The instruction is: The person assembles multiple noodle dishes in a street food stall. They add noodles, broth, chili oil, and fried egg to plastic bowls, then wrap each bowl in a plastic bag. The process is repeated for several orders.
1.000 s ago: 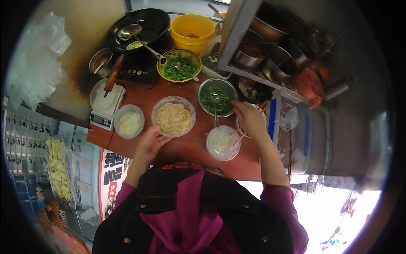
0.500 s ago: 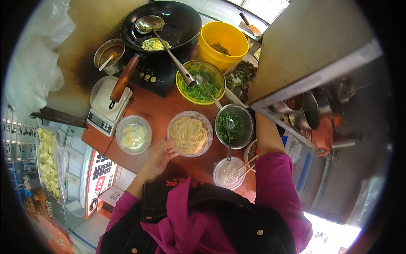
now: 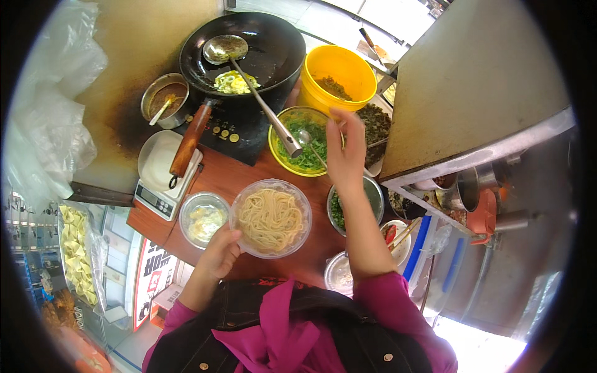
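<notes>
The left hand [image 3: 217, 253] grips the noodle bowl [image 3: 306, 225] by its rim, probably to keep it steady, while the right hand [image 3: 346, 148], loosely open, hangs near the greens [image 3: 316, 138].

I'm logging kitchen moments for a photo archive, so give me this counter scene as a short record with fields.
Left hand: thumb at the rim of the noodle bowl
Right hand: fingers partly bent, no object visible in it; overlaps the edge of the greens bowl in view, contact unclear
Wok: holds cooked egg; ladle lies across its rim
Right of wok: yellow bucket with brown contents
Left of noodles: smaller tub, white scale
</notes>
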Demonstrator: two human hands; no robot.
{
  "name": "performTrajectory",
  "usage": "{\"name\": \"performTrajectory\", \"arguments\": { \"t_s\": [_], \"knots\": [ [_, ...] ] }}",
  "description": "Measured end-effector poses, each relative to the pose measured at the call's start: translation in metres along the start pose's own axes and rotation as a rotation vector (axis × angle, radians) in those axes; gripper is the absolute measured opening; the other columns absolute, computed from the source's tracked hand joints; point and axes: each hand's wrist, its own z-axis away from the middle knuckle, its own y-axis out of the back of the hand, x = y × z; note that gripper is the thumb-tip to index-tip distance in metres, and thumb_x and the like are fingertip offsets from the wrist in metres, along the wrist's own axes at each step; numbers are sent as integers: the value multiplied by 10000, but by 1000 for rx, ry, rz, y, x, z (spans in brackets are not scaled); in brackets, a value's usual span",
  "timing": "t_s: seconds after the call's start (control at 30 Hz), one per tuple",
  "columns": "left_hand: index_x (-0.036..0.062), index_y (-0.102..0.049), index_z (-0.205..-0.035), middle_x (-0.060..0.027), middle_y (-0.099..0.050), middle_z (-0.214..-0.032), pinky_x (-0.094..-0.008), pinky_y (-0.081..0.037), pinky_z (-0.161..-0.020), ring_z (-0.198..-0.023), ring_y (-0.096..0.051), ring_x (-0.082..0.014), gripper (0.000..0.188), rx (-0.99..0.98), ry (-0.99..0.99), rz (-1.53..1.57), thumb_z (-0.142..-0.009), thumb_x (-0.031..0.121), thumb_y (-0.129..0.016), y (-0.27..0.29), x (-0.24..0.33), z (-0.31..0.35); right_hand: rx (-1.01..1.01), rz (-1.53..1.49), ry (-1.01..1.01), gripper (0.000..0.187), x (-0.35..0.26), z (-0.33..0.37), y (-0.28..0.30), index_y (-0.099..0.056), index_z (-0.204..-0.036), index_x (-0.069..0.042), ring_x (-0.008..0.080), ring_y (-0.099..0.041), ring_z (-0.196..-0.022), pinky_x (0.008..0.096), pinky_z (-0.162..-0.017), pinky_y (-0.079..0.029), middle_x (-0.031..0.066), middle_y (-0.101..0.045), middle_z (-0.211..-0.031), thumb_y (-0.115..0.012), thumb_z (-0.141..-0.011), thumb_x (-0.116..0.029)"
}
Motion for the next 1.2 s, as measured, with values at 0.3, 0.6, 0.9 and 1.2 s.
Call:
{"name": "performTrajectory", "arguments": {
  "t_s": [0.3,0.6,0.9,1.2],
  "knots": [
    [-44,-313,-1416,-159,-452,-1403,-363,-367,-1082,-1288,-464,-241,651,-25,-57,15,-874,200,-578,-10,48,40,-798,908,-612,349,77,-165,-61,-640,-1201,-86,303,-571,-1189,411,-942,-475,158,-600,-1269,-544,-879,-179],
    [-30,-340,-1404,-152,-484,-1370,-397,-425,-1034,-1257,-494,-264,659,-58,-114,49,-841,197,-597,4,99,38,-642,1104,-527,290,74,-188,-44,-689,-1117,-82,278,-629,-1101,361,-873,-519,126,-650,-1196,-635,-841,-156],
    [7,-330,-1417,-136,-449,-1403,-422,-421,-1045,-1270,-478,-283,763,-65,-88,63,-790,294,-658,-7,122,13,-703,915,-333,252,64,-187,-76,-710,-984,-19,326,-657,-993,388,-842,-528,195,-682,-1032,-657,-769,-141],
    [6,-360,-1403,-132,-461,-1404,-446,-423,-1049,-1264,-491,-278,683,-117,-296,87,-853,326,-609,-42,140,1,-475,694,-364,207,33,-150,-28,-697,-900,11,364,-662,-903,422,-800,-526,231,-677,-931,-637,-732,-95]
  ]
}}
